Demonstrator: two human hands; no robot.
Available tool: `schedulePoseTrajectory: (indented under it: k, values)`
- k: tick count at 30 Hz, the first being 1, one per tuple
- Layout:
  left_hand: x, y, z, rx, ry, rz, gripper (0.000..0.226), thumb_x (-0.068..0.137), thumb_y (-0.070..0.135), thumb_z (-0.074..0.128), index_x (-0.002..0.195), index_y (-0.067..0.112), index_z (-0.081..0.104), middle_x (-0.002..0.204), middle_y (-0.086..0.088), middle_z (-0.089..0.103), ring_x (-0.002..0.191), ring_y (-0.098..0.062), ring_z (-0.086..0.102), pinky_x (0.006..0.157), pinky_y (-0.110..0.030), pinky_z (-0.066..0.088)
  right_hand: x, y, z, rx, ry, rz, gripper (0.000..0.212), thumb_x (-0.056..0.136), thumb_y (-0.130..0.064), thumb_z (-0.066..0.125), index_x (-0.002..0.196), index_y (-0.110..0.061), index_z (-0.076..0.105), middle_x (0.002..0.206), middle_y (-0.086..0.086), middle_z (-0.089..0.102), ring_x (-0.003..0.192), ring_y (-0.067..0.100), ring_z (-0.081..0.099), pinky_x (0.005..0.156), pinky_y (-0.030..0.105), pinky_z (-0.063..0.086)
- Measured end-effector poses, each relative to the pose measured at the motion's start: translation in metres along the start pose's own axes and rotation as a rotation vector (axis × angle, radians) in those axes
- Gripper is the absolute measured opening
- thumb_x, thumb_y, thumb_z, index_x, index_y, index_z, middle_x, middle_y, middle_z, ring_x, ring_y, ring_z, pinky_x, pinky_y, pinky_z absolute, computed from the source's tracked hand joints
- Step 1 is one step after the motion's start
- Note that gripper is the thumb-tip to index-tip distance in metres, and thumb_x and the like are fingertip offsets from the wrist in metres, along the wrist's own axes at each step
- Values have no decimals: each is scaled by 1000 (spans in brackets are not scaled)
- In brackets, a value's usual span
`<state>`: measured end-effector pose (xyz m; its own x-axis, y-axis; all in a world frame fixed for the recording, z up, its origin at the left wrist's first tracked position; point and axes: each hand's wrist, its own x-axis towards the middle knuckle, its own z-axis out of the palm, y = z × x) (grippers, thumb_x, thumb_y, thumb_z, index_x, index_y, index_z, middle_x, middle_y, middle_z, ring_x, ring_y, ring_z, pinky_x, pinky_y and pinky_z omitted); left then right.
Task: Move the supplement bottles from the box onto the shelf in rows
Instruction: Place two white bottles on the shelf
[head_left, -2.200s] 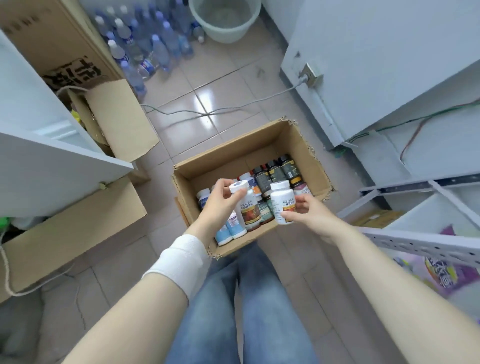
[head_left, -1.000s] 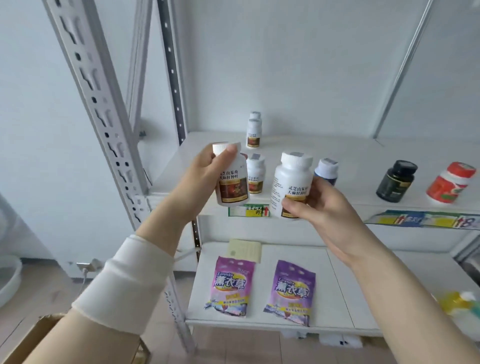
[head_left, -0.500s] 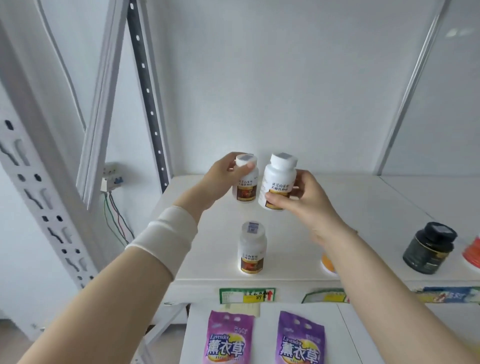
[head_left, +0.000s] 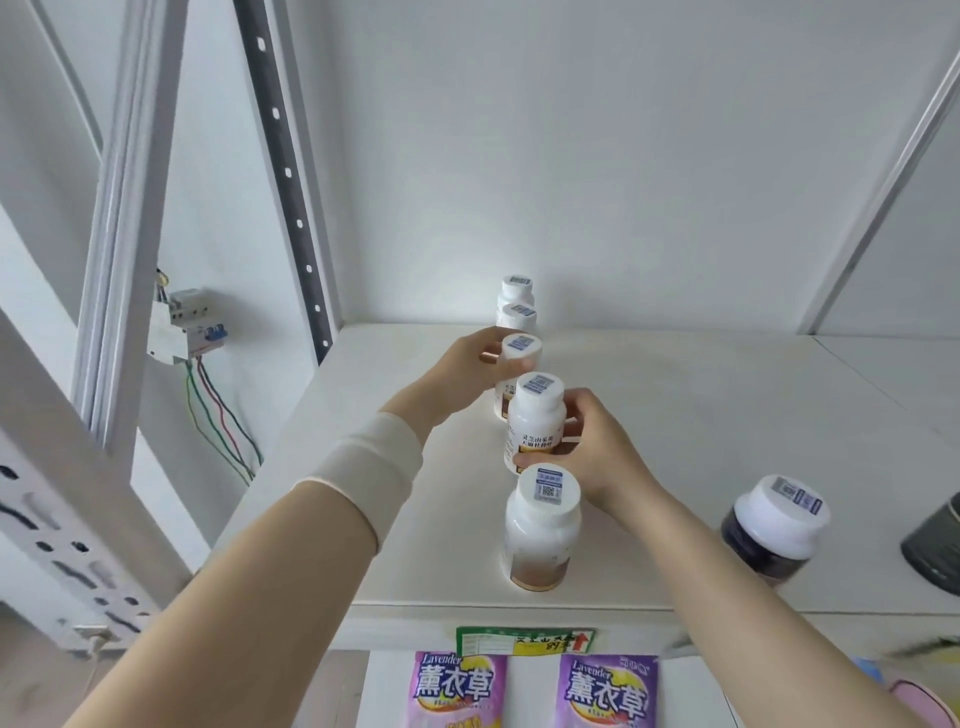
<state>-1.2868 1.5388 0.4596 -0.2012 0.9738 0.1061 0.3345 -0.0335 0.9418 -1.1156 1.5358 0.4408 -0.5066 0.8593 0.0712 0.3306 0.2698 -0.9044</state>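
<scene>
- Step in hand: setting two white supplement bottles into a single front-to-back row on the upper shelf (head_left: 727, 415); judged near release, though whether either base touches the board cannot be told
- Left hand (head_left: 467, 369): fingers wrapped round the cap and shoulder of the third bottle (head_left: 522, 347), in mid row
- Right hand (head_left: 597, 452): fingers curled round the body of the fourth bottle (head_left: 535, 421), just in front of the third
- White supplement bottles with code-stickered caps: 5 in the row; rearmost bottle (head_left: 517, 288) and second bottle (head_left: 518, 314) stand free near the back wall, 2 are held, front bottle (head_left: 543, 525) stands free near the shelf edge
- Dark bottle with white cap (head_left: 774, 525): 1, right of the row, well apart
- Dark jar (head_left: 935, 551): 1, cut off by the frame's right edge
- Lavender sachets (head_left: 457, 691): 2, side by side on the lower shelf
- Green price tag (head_left: 524, 642): 1, on the shelf lip
- Box: not in view; bottles remaining in it unknown
- Next move calls for: both held bottles set upright and in line, then fingers opened without nudging the close neighbours, the front bottle above all
</scene>
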Motion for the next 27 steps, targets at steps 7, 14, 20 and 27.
schedulePoseTrajectory:
  k: [7, 14, 20, 27]
  values:
    - [4, -1, 4, 26, -6, 4, 27, 86, 21, 66, 111, 25, 56, 109, 0, 61, 99, -16, 57, 93, -30, 47, -1, 6, 4, 6, 9, -12, 59, 62, -13, 84, 105, -25, 45, 92, -16, 58, 86, 9, 60, 80, 25, 51]
    - [1, 7, 6, 84, -6, -64, 44, 87, 22, 66, 127, 18, 50, 112, 1, 57, 102, -13, 54, 87, -22, 41, -3, 3, 5, -21, 1, 9, 62, 64, -15, 84, 107, -25, 42, 94, -14, 57, 89, 12, 59, 75, 19, 46]
    - [-14, 35, -6, 138, 82, -13, 51, 87, 25, 66, 132, 16, 45, 122, 3, 54, 110, -12, 50, 90, -22, 38, -13, -20, -10, -63, -20, 6, 75, 74, -30, 77, 136, -19, 37, 127, -4, 51, 114, 15, 51, 92, 27, 43]
    - [-84, 92, -29, 1013, 299, 71, 45, 94, 32, 53, 135, 20, 42, 131, -2, 52, 123, -23, 47, 99, -34, 38, -48, -79, -42, -387, 78, -180, 59, 91, -37, 54, 141, -13, 34, 143, 4, 43, 130, 21, 41, 103, 32, 34]
